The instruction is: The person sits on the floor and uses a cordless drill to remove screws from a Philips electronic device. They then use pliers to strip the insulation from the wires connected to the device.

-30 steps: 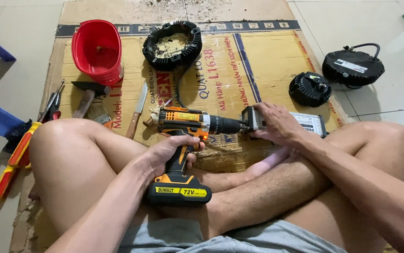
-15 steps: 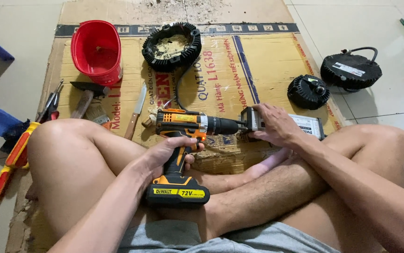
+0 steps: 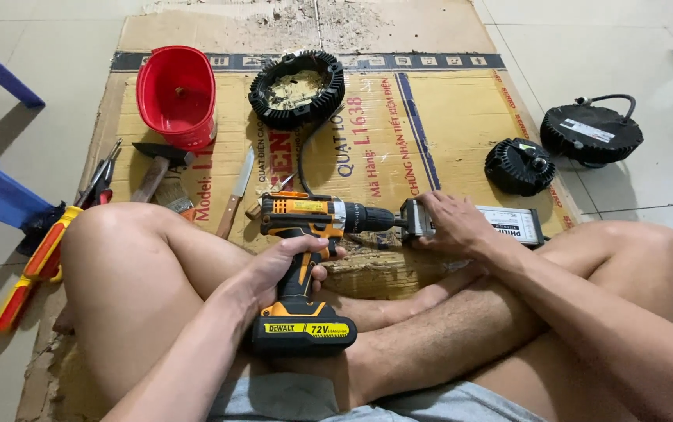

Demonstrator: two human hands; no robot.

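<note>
Head view | left hand clamped on orange-black cordless drill | right hand wrapped over grey metal box, touching drill's tip

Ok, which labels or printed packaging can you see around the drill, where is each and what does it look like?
Flattened brown cardboard box: spread on the floor, red and blue print.
Yellow strip label: on the black battery base of the orange cordless drill in the left hand.
White label: on the grey metal box beside the right hand.
White rectangular sticker: on the round black housing, far right.
</note>
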